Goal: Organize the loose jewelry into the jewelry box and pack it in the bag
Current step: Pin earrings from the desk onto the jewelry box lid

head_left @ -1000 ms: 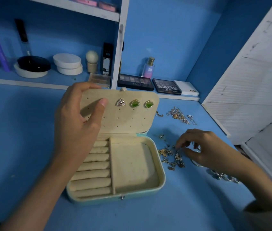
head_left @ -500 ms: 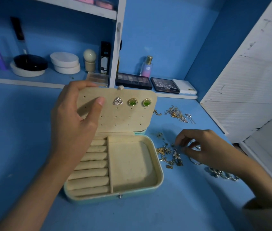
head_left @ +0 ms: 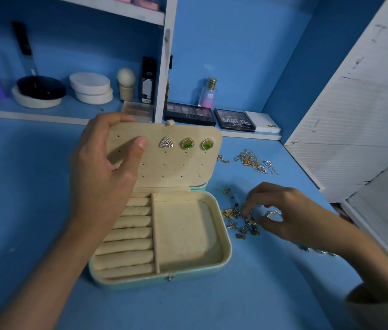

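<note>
The mint jewelry box lies open on the blue table, with ring rolls on the left and a bare tray on the right. My left hand grips the upright cream lid panel, thumb on its front. Pinned along the panel's top row are a silver triangle earring and two green earrings. Right of the box, my right hand curls over a pile of loose jewelry, fingertips and thumb pinching at a small piece. A second tangle of chains lies farther back.
Makeup palettes, a perfume bottle and round white jars stand on the shelf behind the box. A white slatted panel leans at the right edge. More jewelry shows under my right forearm.
My right hand's fingers have shifted slightly left and down into the loose pile. My left hand keeps the same grip on the lid panel.
</note>
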Motion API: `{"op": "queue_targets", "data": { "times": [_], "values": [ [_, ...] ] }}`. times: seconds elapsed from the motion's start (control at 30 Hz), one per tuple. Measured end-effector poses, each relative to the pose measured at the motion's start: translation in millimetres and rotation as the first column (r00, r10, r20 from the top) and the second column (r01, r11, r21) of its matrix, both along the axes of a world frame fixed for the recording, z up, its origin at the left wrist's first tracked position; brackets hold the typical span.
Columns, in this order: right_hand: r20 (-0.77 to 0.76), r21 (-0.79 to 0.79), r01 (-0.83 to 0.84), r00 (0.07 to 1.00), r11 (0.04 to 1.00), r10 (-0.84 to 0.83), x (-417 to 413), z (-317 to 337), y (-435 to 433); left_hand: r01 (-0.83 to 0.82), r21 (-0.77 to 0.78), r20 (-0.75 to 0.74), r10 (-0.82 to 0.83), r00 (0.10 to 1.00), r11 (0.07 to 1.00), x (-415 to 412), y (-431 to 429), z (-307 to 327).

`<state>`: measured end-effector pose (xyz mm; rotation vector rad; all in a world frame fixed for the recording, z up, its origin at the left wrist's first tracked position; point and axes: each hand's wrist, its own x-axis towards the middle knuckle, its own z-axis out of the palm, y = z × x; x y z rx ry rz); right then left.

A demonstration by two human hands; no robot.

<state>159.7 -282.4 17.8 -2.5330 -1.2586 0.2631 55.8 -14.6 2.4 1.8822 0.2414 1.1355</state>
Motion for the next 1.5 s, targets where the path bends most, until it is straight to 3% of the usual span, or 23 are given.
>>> {"op": "queue_targets", "data": {
  "times": [0.3,0.7,0.97,1.2,1.5],
  "values": [
    [0.019,-0.027,-0.027,0.999,0.999,0.028,-0.8,-0.1,-7.3,0.001,0.004,-0.012,-0.001,1.0,1.0,-1.1,-0.8,0.0],
    [0.026,0.072,0.07,0.997,0.995,-0.072,1.4,-10.2,-0.6,0.003,0.007,-0.004,-0.003,1.0,1.0,-1.5,-0.5,0.1],
    [0.094,0.154,0.031,0.994,0.988,-0.046,-1.6,-13.7,10.3,-0.002,0.006,-0.002,0.002,1.0,1.0,-1.2,-0.4,-0.3],
    [0.134,0.121,0.004,0.991,0.993,-0.02,-10.4,-18.3,27.8,-0.001,0.013,-0.007,0.001,1.0,1.0,-0.9,0.0,-0.1],
    [0.363,0.108,-0.046,0.932,0.993,0.003,-14.5,-25.2,38.2,0.002,0.001,-0.008,-0.002,1.0,1.0,-0.5,-0.4,0.0]
  ]
}}
